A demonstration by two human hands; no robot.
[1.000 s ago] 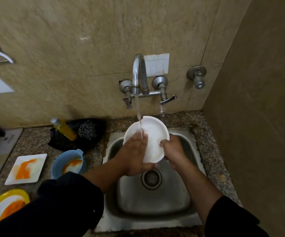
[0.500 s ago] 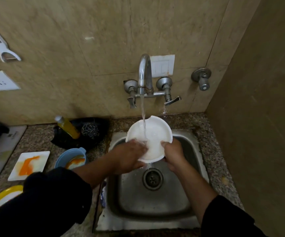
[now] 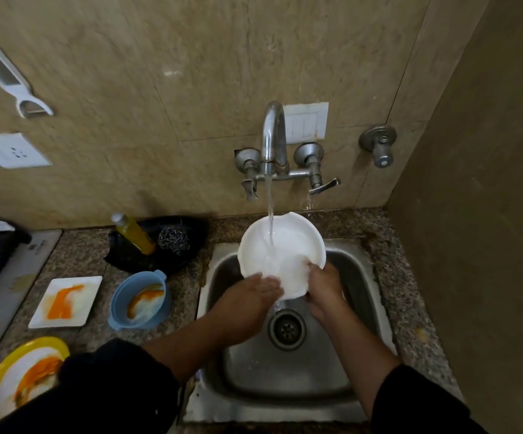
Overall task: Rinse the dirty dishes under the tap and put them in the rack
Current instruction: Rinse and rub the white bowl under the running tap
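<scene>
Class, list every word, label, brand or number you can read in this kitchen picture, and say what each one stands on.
Nothing here can be read.
Grey slab at the left edge: a small dark marking, too blurred to read.
Yellow bottle: no label legible.
White bowl: no print shows.

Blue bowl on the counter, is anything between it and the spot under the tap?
Yes: the white bowl fills that spot under the tap, held by the right hand, the left hand flat on it. Nothing visible lies between blue bowl and sink.
</scene>
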